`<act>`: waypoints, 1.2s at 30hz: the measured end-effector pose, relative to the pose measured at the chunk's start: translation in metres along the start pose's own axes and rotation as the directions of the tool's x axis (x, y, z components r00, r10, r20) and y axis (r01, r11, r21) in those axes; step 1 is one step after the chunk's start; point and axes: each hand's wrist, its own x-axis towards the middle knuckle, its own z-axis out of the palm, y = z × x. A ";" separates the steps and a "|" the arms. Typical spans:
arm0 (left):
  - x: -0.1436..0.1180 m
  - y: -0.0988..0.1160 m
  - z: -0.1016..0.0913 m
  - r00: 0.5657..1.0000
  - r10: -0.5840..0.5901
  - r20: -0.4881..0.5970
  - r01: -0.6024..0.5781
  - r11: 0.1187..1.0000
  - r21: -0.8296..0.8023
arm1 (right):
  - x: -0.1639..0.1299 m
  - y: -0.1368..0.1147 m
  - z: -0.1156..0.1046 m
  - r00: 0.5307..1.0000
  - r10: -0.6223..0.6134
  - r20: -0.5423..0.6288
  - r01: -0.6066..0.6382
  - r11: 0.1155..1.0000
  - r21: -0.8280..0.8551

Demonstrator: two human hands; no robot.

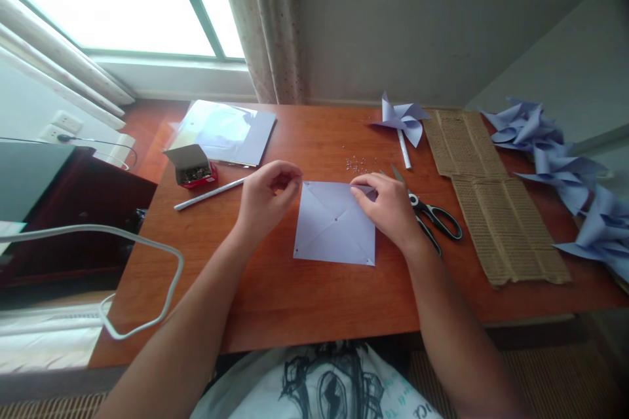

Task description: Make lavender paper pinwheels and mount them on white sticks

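Observation:
A pale lilac paper square (328,236) lies flat on the wooden table, with diagonal creases, a small hole in its middle and small holes by its corners. My right hand (386,203) has its thumb and fingers closed on the far right corner of the sheet. Just off the far left corner, my left hand (272,193) is raised with thumb and fingertips pinched; whatever it holds is too small to make out. A white rolled paper stick (209,195) lies beside the left hand. Black-handled scissors (432,216) rest near my right wrist, their blades partly hidden.
A red box of small metal pieces (196,175) stands open at left, before a stack of sheets (230,134). Tiny paper bits (356,165) lie beyond the square. At right are a finished pinwheel (403,119), corrugated cardboard (506,209) and several more pinwheels (565,167). A white cable (179,268) loops at left.

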 end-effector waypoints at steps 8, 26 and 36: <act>-0.004 0.003 -0.001 1.000 -0.028 0.000 0.028 0.998 0.052 | 0.000 -0.001 0.000 1.000 0.009 0.018 -0.009 1.000 -0.025; -0.004 0.016 0.003 0.970 -0.244 -0.014 0.230 0.931 -0.284 | -0.001 0.000 0.001 0.999 0.010 0.051 -0.008 0.998 -0.058; -0.005 0.017 0.003 0.928 -0.369 0.055 0.361 0.850 -0.383 | -0.001 -0.002 -0.001 0.998 0.029 0.064 -0.030 0.999 0.026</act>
